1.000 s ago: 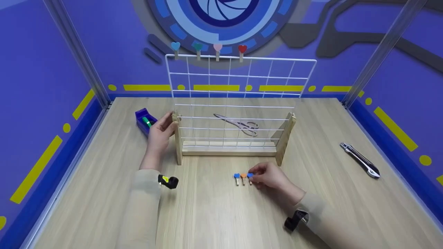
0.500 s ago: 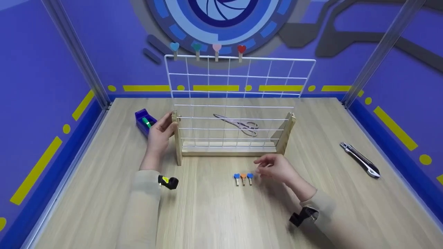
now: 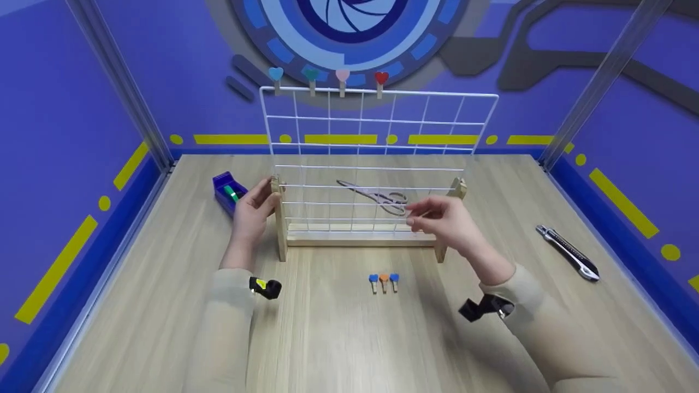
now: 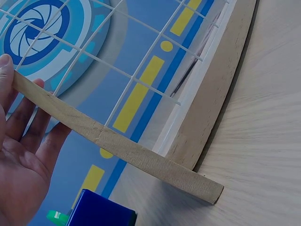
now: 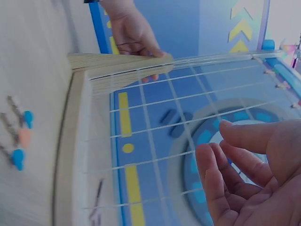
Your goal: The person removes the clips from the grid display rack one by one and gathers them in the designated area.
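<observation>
The left hand (image 3: 252,210) rests against the left wooden upright (image 3: 280,218) of the white wire grid panel on a wooden stand (image 3: 377,158), fingers straight and lying along the post; the left wrist view shows the thumb tip and fingers touching the wood (image 4: 94,134). The right hand (image 3: 445,218) hovers in front of the grid's lower right part, at about 3 o'clock from the stand's middle, fingers loosely bent and holding nothing; the right wrist view shows its fingertips (image 5: 221,165) apart and bare before the wires.

On the pale wooden surface (image 3: 338,338), at 6 o'clock from the stand and well below the right hand, three small wooden clothespins with heart heads (image 3: 384,281) lie side by side: blue, orange, blue. Four more heart clothespins (image 3: 327,79), light blue, teal, pink and red, are clipped along the grid's top wire, at 12 o'clock.

Behind the grid, seen through the wires, lie pale-handled scissors (image 3: 377,195). At 9 o'clock from the stand, just beyond the left hand, sits a dark blue tape dispenser with green tape (image 3: 228,191). At 3 o'clock, well apart near the right wall, lies a grey and black utility knife (image 3: 568,252). Each wrist carries a small black camera over a beige sleeve.
</observation>
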The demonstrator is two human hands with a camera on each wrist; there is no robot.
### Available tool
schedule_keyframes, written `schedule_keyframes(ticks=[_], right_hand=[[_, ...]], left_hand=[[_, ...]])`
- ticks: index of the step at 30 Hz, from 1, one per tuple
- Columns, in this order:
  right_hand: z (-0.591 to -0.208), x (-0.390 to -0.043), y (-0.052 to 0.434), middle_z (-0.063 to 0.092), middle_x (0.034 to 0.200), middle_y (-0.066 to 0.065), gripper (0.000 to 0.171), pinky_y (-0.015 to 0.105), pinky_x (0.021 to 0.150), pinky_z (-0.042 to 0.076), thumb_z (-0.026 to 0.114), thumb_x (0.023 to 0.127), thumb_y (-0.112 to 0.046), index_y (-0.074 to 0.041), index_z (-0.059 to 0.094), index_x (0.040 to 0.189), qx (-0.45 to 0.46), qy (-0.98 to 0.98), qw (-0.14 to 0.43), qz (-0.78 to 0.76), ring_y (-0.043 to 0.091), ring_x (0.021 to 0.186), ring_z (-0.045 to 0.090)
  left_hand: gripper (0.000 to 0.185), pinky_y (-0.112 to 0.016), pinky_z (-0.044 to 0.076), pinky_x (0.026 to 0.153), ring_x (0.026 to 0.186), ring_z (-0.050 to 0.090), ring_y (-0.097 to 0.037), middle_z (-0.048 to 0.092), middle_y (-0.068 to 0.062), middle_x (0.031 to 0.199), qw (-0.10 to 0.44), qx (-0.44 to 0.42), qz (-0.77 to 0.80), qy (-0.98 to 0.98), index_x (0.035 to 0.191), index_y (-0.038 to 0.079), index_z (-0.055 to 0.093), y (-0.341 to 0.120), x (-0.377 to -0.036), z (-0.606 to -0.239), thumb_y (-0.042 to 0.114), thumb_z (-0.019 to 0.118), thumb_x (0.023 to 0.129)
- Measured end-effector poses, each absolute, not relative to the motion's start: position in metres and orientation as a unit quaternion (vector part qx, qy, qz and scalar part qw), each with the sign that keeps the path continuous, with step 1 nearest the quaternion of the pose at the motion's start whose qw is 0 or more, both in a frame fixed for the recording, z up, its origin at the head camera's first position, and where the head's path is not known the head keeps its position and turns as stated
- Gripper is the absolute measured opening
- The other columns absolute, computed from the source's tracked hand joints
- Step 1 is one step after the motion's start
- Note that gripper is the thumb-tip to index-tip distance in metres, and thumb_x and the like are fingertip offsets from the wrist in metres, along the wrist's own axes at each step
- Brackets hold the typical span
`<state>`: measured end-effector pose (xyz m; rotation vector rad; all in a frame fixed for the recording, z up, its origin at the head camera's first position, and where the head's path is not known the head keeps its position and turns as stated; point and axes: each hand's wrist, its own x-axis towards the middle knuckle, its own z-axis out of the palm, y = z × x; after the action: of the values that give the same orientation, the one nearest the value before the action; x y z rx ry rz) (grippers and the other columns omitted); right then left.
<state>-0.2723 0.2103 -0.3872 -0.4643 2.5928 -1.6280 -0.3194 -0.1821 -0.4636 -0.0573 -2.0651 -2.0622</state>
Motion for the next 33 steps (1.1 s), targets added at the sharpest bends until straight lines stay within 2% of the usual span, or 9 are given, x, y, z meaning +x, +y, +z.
schedule_keyframes(ticks=[5,10,14,19,21,23,28,33], right_hand=[[-0.35,-0.274,0.205,0.077,0.094,0.0,0.026,0.018,0.071,0.058,0.076,0.091,-0.003,0.006,0.072,0.115,-0.162,0.817,-0.011,-0.553,0.006,0.079,0.07],[-0.313,-0.276,0.2,0.076,0.091,-0.01,0.024,0.018,0.069,0.058,0.076,0.091,-0.002,0.004,0.072,0.115,-0.183,0.792,-0.069,-0.579,0.008,0.079,0.071],[-0.287,-0.28,0.196,0.078,0.096,-0.007,0.025,0.019,0.07,0.059,0.079,0.091,-0.008,0.0,0.074,0.115,-0.201,0.773,-0.118,-0.59,0.01,0.081,0.071],[-0.257,-0.288,0.186,0.079,0.097,-0.001,0.022,0.021,0.07,0.06,0.081,0.09,-0.01,-0.005,0.077,0.11,-0.214,0.736,-0.151,-0.624,0.013,0.083,0.073],[-0.246,-0.292,0.182,0.078,0.097,0.001,0.021,0.021,0.07,0.06,0.081,0.09,-0.011,-0.004,0.077,0.11,-0.219,0.722,-0.157,-0.638,0.014,0.083,0.072],[-0.237,-0.297,0.178,0.078,0.098,0.003,0.022,0.021,0.07,0.06,0.081,0.09,-0.011,-0.004,0.076,0.11,-0.22,0.708,-0.159,-0.652,0.015,0.084,0.072],[-0.222,-0.31,0.167,0.078,0.102,0.003,0.025,0.022,0.073,0.06,0.081,0.089,-0.012,-0.005,0.075,0.112,-0.212,0.7,-0.158,-0.664,0.016,0.09,0.072],[-0.216,-0.322,0.156,0.077,0.106,0.002,0.027,0.022,0.077,0.06,0.082,0.089,-0.013,-0.008,0.075,0.115,-0.194,0.718,-0.14,-0.654,0.016,0.095,0.071]], left_hand=[[0.054,-0.014,0.055,0.091,0.11,0.062,0.006,0.053,-0.022,0.153,0.111,-0.023,-0.703,-0.703,0.154,0.004,0.045,-0.182,-0.319,-0.463,0.012,0.061,0.103],[0.054,-0.014,0.055,0.091,0.109,0.063,0.007,0.055,-0.022,0.151,0.109,-0.025,-0.706,-0.699,0.154,0.005,0.046,-0.182,-0.319,-0.463,0.012,0.061,0.103],[0.053,-0.015,0.056,0.092,0.112,0.064,0.003,0.057,-0.019,0.15,0.105,-0.027,-0.702,-0.704,0.154,0.007,0.046,-0.183,-0.318,-0.462,0.014,0.06,0.104],[0.054,-0.021,0.056,0.098,0.13,0.06,-0.015,0.056,-0.015,0.152,0.097,-0.018,-0.693,-0.714,0.155,0.01,0.046,-0.184,-0.319,-0.463,0.018,0.061,0.104],[0.054,-0.021,0.055,0.099,0.133,0.058,-0.018,0.055,-0.015,0.153,0.095,-0.016,-0.691,-0.716,0.155,0.01,0.046,-0.184,-0.319,-0.463,0.018,0.06,0.104],[0.053,-0.019,0.056,0.097,0.13,0.059,-0.015,0.055,-0.016,0.153,0.097,-0.013,-0.693,-0.714,0.155,0.009,0.046,-0.184,-0.319,-0.462,0.016,0.061,0.104],[0.052,-0.013,0.055,0.09,0.111,0.063,0.005,0.055,-0.02,0.151,0.105,-0.009,-0.706,-0.7,0.154,0.006,0.047,-0.182,-0.319,-0.461,0.009,0.06,0.104],[0.053,-0.014,0.055,0.091,0.112,0.061,0.004,0.054,-0.02,0.152,0.105,-0.012,-0.703,-0.704,0.154,0.005,0.046,-0.182,-0.319,-0.462,0.012,0.06,0.104]])
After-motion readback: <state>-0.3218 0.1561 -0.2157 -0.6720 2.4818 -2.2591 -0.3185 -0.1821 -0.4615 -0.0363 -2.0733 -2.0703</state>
